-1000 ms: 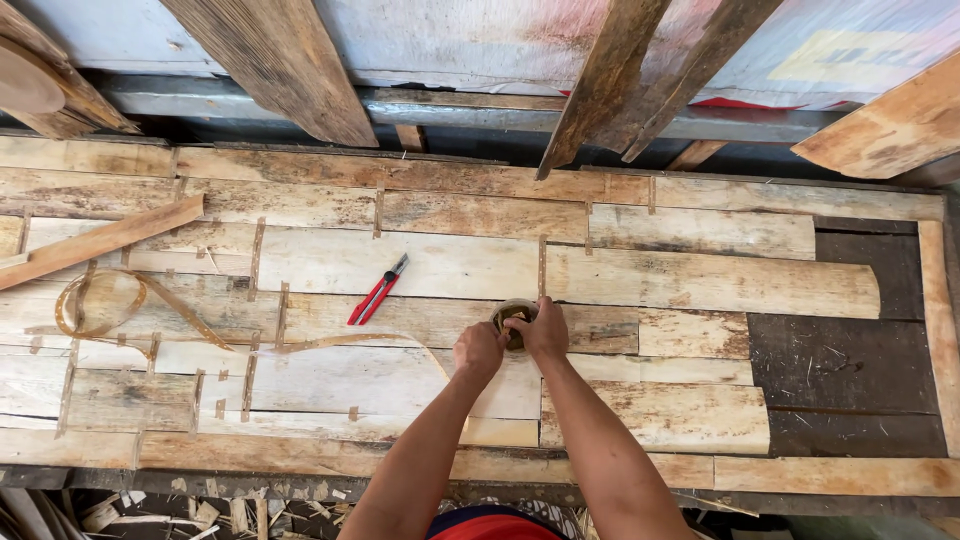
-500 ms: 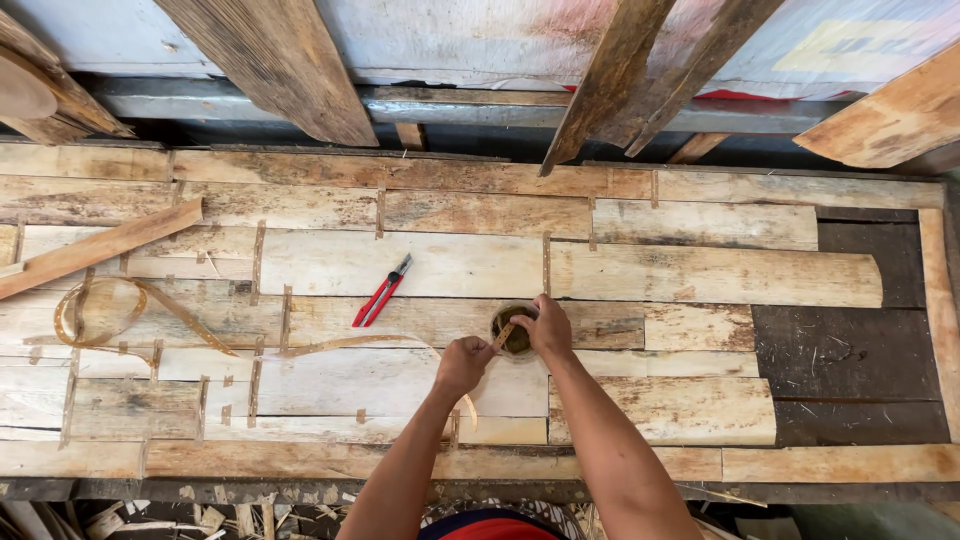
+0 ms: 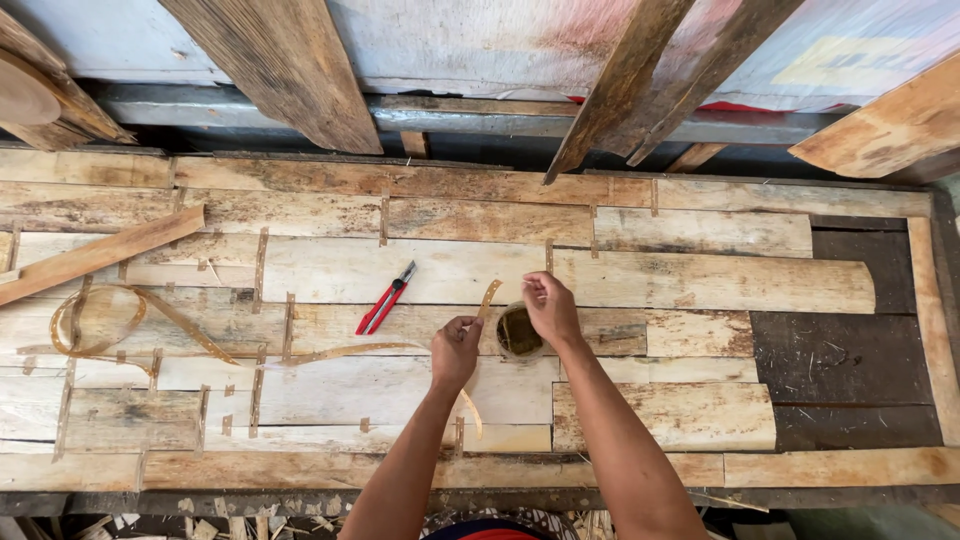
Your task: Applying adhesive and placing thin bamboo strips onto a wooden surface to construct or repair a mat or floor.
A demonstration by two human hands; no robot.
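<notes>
**Two bare arms reaching forward, hands close together**

Both forearms enter from the 6 o'clock edge and stretch toward 12 o'clock, converging as they go. The left hand (image 3: 456, 350) sits slightly nearer the body, knuckles up, its fingers curled into a loose pinch with the thumb pointing toward 1 o'clock. The right hand (image 3: 550, 308) lies just beyond it at about 2 o'clock, wrist bent, fingers bunched and closed at their tips. The two hands are near each other but not touching. Both arms are bare to the elbow.
</notes>
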